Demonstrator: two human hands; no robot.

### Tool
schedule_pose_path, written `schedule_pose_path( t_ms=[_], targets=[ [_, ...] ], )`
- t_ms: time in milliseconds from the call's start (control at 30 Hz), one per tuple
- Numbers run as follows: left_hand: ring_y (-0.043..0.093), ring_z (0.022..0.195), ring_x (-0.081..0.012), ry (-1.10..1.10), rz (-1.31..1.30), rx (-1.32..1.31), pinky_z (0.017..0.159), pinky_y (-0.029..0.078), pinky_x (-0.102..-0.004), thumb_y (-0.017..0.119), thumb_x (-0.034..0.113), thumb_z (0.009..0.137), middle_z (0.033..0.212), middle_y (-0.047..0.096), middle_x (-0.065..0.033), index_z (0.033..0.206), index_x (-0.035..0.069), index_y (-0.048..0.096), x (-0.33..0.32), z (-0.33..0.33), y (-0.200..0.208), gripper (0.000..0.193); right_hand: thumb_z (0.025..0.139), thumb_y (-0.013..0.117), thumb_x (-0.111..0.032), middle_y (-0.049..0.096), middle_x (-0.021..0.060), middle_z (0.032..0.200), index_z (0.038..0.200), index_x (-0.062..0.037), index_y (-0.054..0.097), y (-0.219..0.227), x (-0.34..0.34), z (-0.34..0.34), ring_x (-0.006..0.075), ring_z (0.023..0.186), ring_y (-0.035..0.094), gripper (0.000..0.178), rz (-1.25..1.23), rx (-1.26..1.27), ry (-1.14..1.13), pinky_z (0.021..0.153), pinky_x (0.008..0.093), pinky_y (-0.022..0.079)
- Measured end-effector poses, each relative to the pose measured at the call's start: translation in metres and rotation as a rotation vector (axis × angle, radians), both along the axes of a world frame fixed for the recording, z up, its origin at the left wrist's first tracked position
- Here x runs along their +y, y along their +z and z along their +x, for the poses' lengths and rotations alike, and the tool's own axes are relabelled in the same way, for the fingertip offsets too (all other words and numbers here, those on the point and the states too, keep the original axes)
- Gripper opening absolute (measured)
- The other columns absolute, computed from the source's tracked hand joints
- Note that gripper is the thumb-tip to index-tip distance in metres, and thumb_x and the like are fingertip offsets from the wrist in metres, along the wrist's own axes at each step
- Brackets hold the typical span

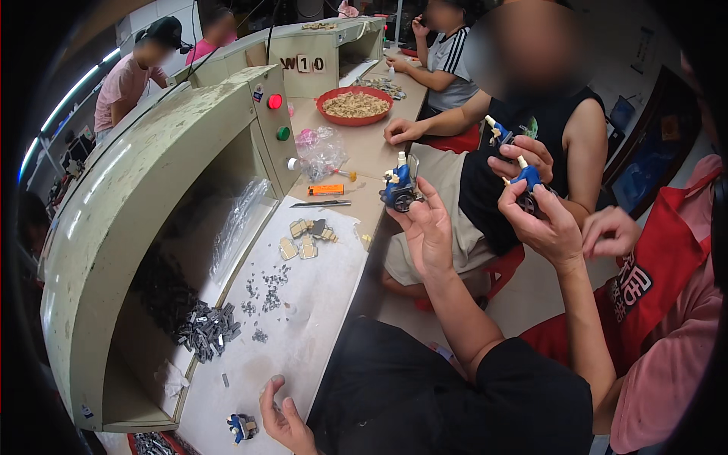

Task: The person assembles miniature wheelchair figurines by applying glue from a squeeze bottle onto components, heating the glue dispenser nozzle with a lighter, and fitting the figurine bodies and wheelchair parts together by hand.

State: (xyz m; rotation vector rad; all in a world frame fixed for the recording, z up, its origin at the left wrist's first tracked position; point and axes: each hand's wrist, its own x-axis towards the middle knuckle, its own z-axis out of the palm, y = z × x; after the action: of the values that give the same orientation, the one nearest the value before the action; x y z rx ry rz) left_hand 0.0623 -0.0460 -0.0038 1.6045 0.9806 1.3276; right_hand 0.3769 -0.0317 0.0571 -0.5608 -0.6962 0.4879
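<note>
Raised at the middle of the head view, my right hand (428,227) pinches a small blue toy figure with black wheels (397,188) and a cream top, held upright by its wheeled side. My left hand (287,417) is low at the left, over the table's near edge, fingers apart and nothing in them. Beside it lies a similar blue and cream toy figure (241,427) on the white work sheet (303,360). Just right of my right hand, a co-worker's hand (538,220) grips another blue wheeled figure (525,176).
A seated person's hand (527,155) holds a third figure (497,130). Dark strip parts (208,330) spill from the curved booth (83,250). Beige blocks (307,239), small grey bits (269,292), a tweezers-like tool (322,203), an orange pack (326,189) and a red basin (354,120) stand beyond.
</note>
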Motion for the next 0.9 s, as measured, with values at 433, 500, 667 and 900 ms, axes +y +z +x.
schedule_pose_path(
  t_ms=[433,500,667,900],
  targets=[
    [0.052,0.092,-0.0193,0.0,-0.026,-0.072,0.084,0.037,-0.0294,0.049,0.006,0.082,0.096,0.056,-0.0128,0.107,-0.005,0.05,-0.002,-0.004,-0.005,0.028,0.08,0.055,-0.008,0.049,0.0137,0.108,0.119,0.0032,0.032,0.018,-0.001,-0.002,0.0187,0.095,0.054,0.047,0.034,-0.091,-0.11,0.084,0.032,0.045],
    [0.052,0.093,-0.0199,0.008,-0.028,-0.074,0.085,0.037,-0.03,0.049,0.006,0.082,0.098,0.055,-0.0134,0.108,-0.005,0.05,-0.005,-0.006,-0.001,0.028,0.079,0.055,-0.009,0.049,0.0135,0.108,0.119,0.003,0.032,0.018,-0.003,-0.012,0.0189,0.096,0.054,0.048,0.028,-0.119,-0.104,0.085,0.0326,0.044],
    [0.046,0.102,-0.0246,-0.073,-0.015,-0.197,0.088,0.035,-0.0337,0.056,0.014,0.077,0.109,0.049,-0.0166,0.114,-0.005,0.044,0.001,0.001,0.006,0.043,0.073,0.055,0.003,0.047,0.0092,0.11,0.116,0.0025,0.037,0.013,-0.007,-0.076,0.0131,0.098,0.047,0.047,-0.089,-0.072,0.178,0.087,0.0252,0.037],
    [0.031,0.12,-0.0263,-0.316,0.001,-0.446,0.096,0.03,-0.0383,0.062,0.02,0.077,0.131,0.027,-0.0175,0.131,-0.002,0.017,0.008,0.022,0.04,0.074,0.074,0.062,-0.004,0.044,0.012,0.114,0.116,0.0029,0.035,-0.004,-0.02,-0.164,0.0177,0.106,0.045,0.051,-0.287,-0.166,0.729,0.089,0.0296,0.037]
  ],
)
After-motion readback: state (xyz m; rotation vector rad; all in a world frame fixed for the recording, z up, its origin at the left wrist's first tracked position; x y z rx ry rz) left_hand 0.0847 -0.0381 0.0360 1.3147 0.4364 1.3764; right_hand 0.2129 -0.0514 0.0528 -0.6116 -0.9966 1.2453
